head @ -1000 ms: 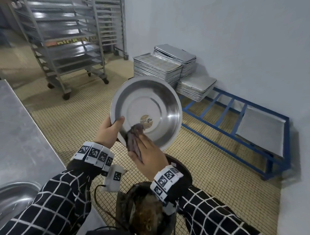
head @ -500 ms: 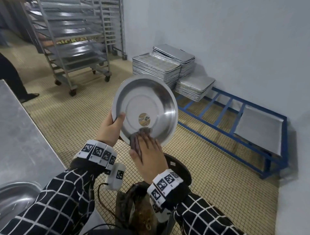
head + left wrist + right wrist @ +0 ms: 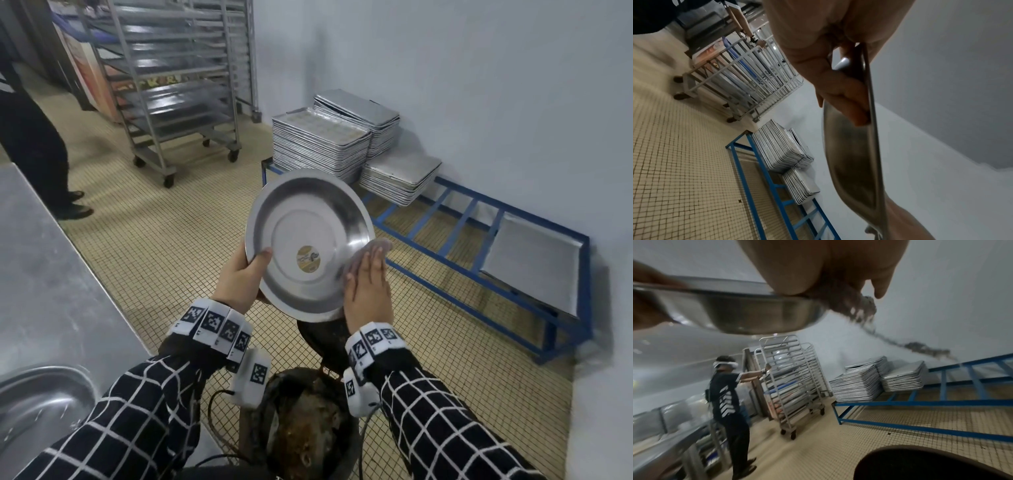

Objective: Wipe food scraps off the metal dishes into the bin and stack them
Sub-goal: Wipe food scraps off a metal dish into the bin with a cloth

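Above the dark bin (image 3: 308, 428), tilted toward the person: one round metal dish (image 3: 308, 240), shallow, with a round sticker (image 3: 308, 259) on its flat centre. Left hand (image 3: 239, 277): grips the dish's near-left rim, thumb over the inside lip, fingers curled behind, as the left wrist view confirms. Right hand (image 3: 368, 284): fingers straight and together, pressing a greyish cloth (image 3: 376, 246) flat against the dish's right rim; the cloth's frayed edge hangs past the lip in the right wrist view. Dish interior: appears largely free of scraps, so the wipe is judged near its end on this piece. Handling note for the step: keep the dish steeply tilted with its low edge over the bin mouth, sweep the cloth along the wall and downward so loosened bits fall inside and not on the tiled floor (image 3: 154, 257); the left grip should brace against the push, since smooth steel may slip. Adjacent items: steel counter (image 3: 41, 274) with a second dish (image 3: 37, 404) at lower left; stacked baking trays (image 3: 325, 147) on a blue frame (image 3: 479, 240); wheeled tray rack (image 3: 178, 85); another person (image 3: 37, 147) standing beyond the counter.
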`<state>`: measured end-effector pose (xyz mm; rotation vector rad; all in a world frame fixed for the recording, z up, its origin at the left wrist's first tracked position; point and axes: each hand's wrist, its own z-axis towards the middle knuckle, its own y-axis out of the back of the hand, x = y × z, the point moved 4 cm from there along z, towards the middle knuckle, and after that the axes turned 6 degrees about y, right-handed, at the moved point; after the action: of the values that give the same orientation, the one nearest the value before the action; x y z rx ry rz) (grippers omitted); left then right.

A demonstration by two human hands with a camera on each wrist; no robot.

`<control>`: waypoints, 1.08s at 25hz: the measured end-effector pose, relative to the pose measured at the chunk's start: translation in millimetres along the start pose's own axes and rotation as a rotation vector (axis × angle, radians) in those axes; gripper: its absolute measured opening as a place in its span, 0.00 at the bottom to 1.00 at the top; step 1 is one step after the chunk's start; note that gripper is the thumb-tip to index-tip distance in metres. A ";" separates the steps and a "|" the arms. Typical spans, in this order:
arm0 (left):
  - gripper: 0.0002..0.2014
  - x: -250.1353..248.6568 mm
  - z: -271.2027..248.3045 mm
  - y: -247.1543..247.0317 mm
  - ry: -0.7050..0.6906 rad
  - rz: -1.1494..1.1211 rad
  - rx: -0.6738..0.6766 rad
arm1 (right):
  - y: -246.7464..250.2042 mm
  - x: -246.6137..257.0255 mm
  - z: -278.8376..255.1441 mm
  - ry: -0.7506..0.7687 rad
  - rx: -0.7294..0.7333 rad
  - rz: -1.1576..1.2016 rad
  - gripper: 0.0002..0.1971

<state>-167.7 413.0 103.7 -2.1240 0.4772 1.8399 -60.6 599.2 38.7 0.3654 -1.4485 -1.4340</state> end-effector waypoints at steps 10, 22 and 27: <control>0.08 -4.8 2.2 0.9 0.014 -0.063 0.012 | 46.8 -13.0 15.5 -0.341 -0.377 0.668 0.11; 0.21 17.5 8.2 1.3 0.035 0.028 0.068 | 60.5 -6.2 11.5 -0.357 -0.277 0.743 0.10; 0.20 41.8 11.8 16.8 0.334 -0.135 0.189 | 61.1 -15.0 9.1 -0.307 -0.078 0.648 0.08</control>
<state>-180.1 400.4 60.6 -2.2756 0.5424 1.3173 -35.3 631.1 87.5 -0.3685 -1.5527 -1.0308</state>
